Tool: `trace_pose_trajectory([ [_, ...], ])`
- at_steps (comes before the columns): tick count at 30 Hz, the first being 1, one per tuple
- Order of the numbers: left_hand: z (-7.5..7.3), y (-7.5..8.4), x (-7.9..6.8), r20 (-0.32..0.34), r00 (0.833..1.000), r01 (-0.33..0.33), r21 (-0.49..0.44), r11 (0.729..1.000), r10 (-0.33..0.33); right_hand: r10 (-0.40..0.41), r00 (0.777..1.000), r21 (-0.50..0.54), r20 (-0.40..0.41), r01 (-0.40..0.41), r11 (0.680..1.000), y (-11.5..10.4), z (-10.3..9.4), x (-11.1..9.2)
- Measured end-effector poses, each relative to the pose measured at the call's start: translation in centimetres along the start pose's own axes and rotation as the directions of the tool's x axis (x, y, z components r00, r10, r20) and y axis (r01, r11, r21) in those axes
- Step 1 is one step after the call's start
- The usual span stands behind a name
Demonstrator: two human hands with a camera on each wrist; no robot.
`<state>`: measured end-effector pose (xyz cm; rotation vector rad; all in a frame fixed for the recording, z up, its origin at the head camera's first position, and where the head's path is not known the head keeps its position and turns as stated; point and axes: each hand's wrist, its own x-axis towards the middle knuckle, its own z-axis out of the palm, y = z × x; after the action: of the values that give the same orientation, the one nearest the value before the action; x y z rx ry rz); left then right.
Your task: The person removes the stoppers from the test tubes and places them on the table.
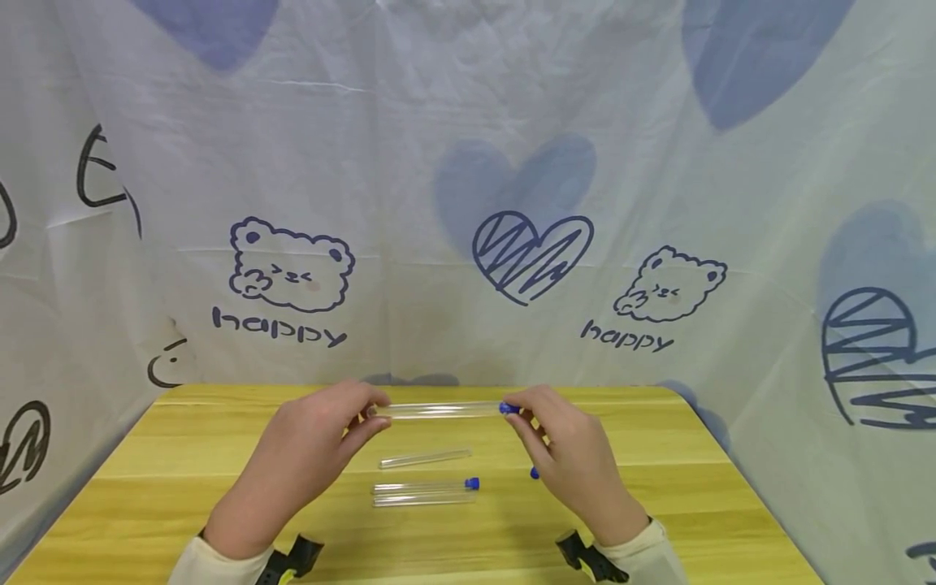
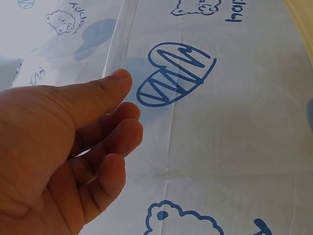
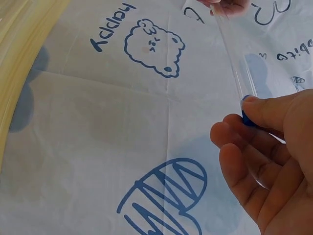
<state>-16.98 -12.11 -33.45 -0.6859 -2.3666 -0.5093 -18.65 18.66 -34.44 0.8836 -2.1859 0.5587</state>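
Observation:
A clear test tube (image 1: pixel 442 410) is held level between both hands above the table, its blue cap (image 1: pixel 509 408) at the right end. My left hand (image 1: pixel 314 439) pinches the tube's left end between thumb and fingers; in the left wrist view the tube (image 2: pixel 120 44) rises from behind the thumb. With thumb and fingers my right hand (image 1: pixel 574 451) grips the blue cap, which the right wrist view shows as a blue stopper (image 3: pixel 248 115) on the tube's end. The left fingertips appear at the far end there.
On the yellow wood-grain table (image 1: pixel 219 455) lie an uncapped tube (image 1: pixel 424 460), a capped tube (image 1: pixel 420 488) and another clear tube (image 1: pixel 422 500) close below it. A loose blue cap (image 1: pixel 535 472) shows partly behind the right hand. A printed white cloth (image 1: pixel 409 325) hangs behind the table.

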Motion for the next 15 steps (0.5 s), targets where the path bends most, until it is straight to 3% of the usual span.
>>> trace_pose_trajectory([
  [15, -0.14, 0.04, -0.04, 0.02, 0.999, 0.035, -0.021, 0.999, -0.034, -0.002, 1.0, -0.001, -0.03, 0.002, 1.0, -0.07, -0.03, -0.01],
])
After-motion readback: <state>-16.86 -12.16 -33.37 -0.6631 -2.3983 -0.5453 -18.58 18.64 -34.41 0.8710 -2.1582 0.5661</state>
